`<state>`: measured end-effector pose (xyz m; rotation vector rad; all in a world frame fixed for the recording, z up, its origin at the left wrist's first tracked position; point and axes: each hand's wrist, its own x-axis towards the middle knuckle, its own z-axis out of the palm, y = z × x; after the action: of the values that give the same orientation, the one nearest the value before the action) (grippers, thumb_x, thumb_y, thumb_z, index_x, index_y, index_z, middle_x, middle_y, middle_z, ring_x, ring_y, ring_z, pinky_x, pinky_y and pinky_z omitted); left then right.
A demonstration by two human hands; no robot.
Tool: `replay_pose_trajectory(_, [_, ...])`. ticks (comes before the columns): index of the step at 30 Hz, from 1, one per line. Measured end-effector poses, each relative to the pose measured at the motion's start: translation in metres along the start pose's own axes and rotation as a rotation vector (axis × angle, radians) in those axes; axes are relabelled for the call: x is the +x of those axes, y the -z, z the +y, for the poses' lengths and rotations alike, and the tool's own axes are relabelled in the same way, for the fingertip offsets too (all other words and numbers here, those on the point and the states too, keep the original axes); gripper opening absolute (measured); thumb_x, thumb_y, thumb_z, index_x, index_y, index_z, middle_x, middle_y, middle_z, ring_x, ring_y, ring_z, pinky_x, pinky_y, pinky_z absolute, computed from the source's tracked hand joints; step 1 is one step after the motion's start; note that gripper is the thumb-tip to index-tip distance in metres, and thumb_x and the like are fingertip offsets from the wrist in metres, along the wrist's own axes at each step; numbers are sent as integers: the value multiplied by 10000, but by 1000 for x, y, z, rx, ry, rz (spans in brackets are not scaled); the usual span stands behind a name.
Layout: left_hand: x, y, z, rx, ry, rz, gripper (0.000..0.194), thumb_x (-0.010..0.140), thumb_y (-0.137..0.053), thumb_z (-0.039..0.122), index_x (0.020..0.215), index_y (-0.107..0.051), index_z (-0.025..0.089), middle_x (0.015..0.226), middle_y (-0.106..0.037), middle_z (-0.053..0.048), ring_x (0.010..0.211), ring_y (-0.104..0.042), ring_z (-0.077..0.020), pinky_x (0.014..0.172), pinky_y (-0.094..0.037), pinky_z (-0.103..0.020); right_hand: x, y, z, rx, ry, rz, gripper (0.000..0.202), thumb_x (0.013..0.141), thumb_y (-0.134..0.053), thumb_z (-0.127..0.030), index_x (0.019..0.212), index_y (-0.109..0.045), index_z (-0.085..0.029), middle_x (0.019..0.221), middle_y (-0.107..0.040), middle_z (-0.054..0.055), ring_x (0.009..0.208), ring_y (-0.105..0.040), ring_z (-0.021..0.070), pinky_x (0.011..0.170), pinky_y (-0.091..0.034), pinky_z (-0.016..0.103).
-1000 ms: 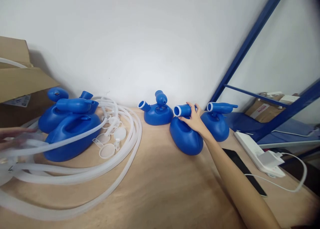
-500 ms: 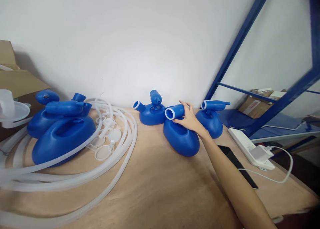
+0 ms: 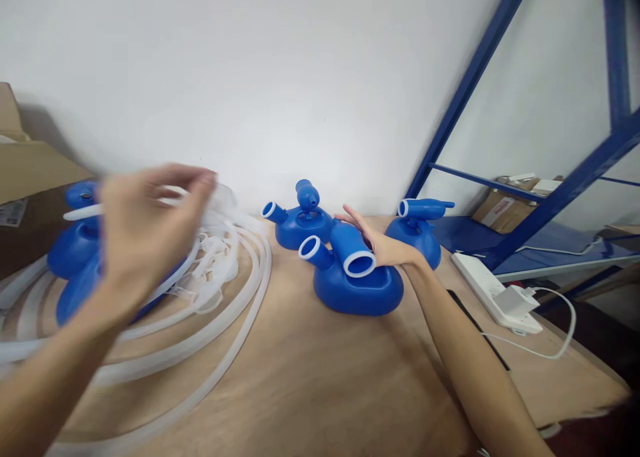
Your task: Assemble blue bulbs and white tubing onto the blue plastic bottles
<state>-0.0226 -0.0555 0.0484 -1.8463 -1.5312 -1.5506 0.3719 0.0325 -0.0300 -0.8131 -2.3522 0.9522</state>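
Observation:
A blue plastic urine bottle (image 3: 357,294) stands on the table, its white-rimmed neck angled up to the left. Across its top lies a loose blue tubular piece (image 3: 349,244), its wide white-rimmed mouth toward me. My right hand (image 3: 377,238) reaches round the back of this piece, some fingers stretched out behind it; the thumb is hidden. My left hand (image 3: 155,224), blurred by motion, is raised over the tubing on the left. Its thumb and fingertips pinch a translucent plastic cap (image 3: 223,198), whose outline is unclear.
More blue bottles (image 3: 295,230) stand at the back and right (image 3: 417,234); others sit behind my left hand. Clear hoses (image 3: 200,340) coil at left among translucent caps (image 3: 205,297). A cardboard box (image 3: 35,170), power strip (image 3: 493,294) and blue rack (image 3: 465,90) flank the table.
My left hand has come into view from the left. The right-hand bottle and its tubular piece have turned, so the neck now shows at left and the piece's mouth faces me.

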Motion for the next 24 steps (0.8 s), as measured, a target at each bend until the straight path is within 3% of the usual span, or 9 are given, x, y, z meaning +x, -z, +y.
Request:
replay_pose_trajectory(1, [-6, -18, 3, -10, -39, 9, 271, 970, -626, 383, 1013, -803, 182, 952, -806, -40, 871, -730, -215, 858, -554, -363, 1, -1, -1, 4, 31, -23, 1401, 705, -937, -471, 1694, 50, -370, 1774, -108, 148, 1632, -169, 394, 1290, -212, 622])
replay_pose_trajectory(3, [-22, -53, 11, 20, -138, -96, 252, 958, -586, 319, 892, -805, 212, 880, -810, -45, 884, -735, -244, 909, -504, -421, 4, -4, -1, -3, 75, -48, 1320, 724, -928, -465, 1706, -55, -338, 1778, -127, 141, 1637, -149, 385, 1309, -179, 586])
replay_pose_trajectory(5, [-36, -79, 19, 54, -156, -220, 270, 971, -546, 289, 889, -799, 240, 922, -820, -49, 944, -738, -263, 987, -444, -483, 9, -8, -1, -13, 103, -64, 1254, 727, -927, -464, 1702, -152, -313, 1775, -157, 136, 1640, -135, 384, 1317, -161, 574])
replay_pose_trajectory(7, [-47, -94, 26, 66, -148, -316, 311, 1007, -496, 297, 936, -795, 249, 1000, -825, -56, 1013, -735, -273, 1037, -401, -529, 15, -13, -1, -9, 126, -83, 1253, 712, -936, -465, 1697, -174, -328, 1775, -166, 126, 1639, -142, 384, 1311, -182, 589])
replay_pose_trajectory(12, [-59, -99, 28, -67, -266, -480, 484, 1082, -372, 369, 919, -796, 202, 1001, -825, -91, 1023, -743, -272, 1055, -469, -520, 21, -22, -4, -5, 155, -73, 1242, 715, -947, -416, 1688, -175, -383, 1777, -156, 101, 1644, -152, 346, 1299, -263, 561])
replay_pose_trajectory(16, [-58, -91, -7, -257, -545, -591, 425, 1089, -407, 379, 1309, -719, 194, 1294, -765, -96, 1228, -701, -255, 1166, -460, -481, 21, -23, -4, -10, 178, -66, 1239, 717, -948, -415, 1687, -179, -384, 1773, -179, 98, 1641, -174, 339, 1303, -254, 556])
replay_pose_trajectory(20, [-44, -87, -41, -152, -755, -772, 561, 1060, -508, 500, 1562, -506, 248, 1531, -602, -112, 1412, -575, -289, 1179, -441, -484, 21, -22, -4, 3, 170, -63, 1221, 715, -945, -441, 1685, -208, -368, 1770, -196, 96, 1639, -182, 341, 1311, -234, 544])
replay_pose_trajectory(24, [-34, -93, -47, 8, -846, -879, 567, 1090, -443, 438, 1618, -411, 234, 1564, -562, -155, 1376, -602, -303, 1066, -502, -441, 21, -22, -4, 14, 149, -54, 1237, 704, -947, -458, 1688, -205, -350, 1772, -188, 105, 1642, -165, 345, 1310, -230, 552])
